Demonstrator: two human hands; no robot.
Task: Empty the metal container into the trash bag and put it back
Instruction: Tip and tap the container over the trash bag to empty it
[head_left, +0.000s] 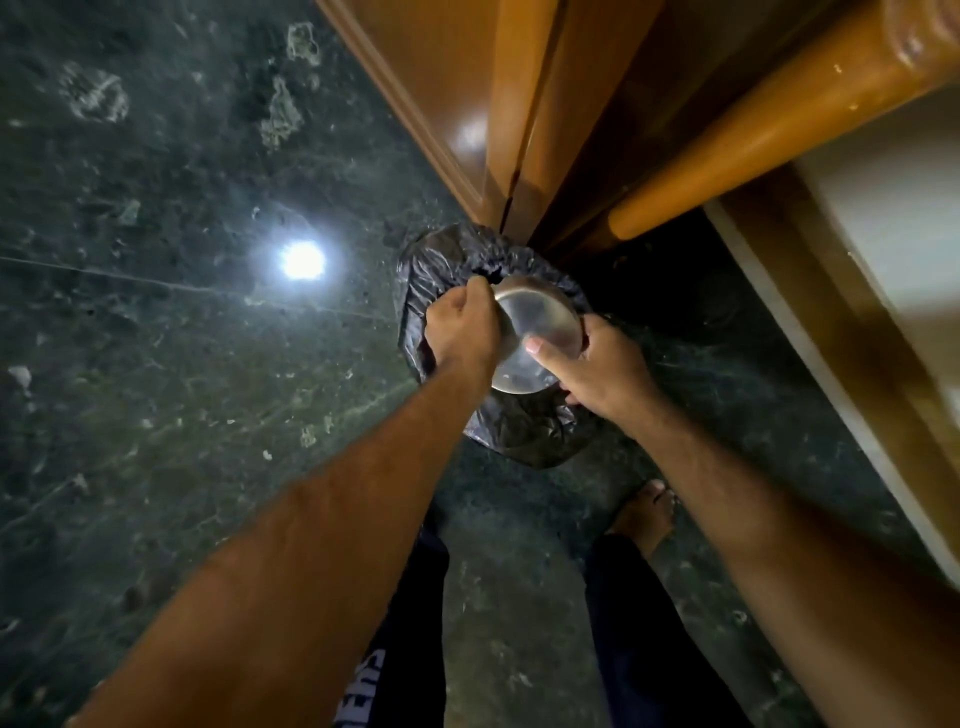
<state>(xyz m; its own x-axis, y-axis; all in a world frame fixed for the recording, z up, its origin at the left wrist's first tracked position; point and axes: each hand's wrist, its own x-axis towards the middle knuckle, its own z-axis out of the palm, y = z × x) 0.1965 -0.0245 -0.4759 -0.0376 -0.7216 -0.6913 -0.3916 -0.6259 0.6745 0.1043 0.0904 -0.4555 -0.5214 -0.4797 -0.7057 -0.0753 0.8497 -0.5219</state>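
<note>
A round metal container (535, 317) is held upside down, its shiny base facing me, over a black trash bag (441, 260) that sits on the floor against a wooden door. My left hand (460, 327) grips the container's left side, close to the gathered rim of the bag. My right hand (597, 364) holds its right side with the thumb pressed on the base. The bag's mouth and whatever is in the container are hidden beneath the container.
A dark green marble floor (182, 364) carries a bright lamp reflection (302, 260). A wooden door and frame (493, 104) rise behind the bag, with a round wooden post (753, 135) and a pale ledge (857, 322) on the right. My bare foot (647, 514) stands below the bag.
</note>
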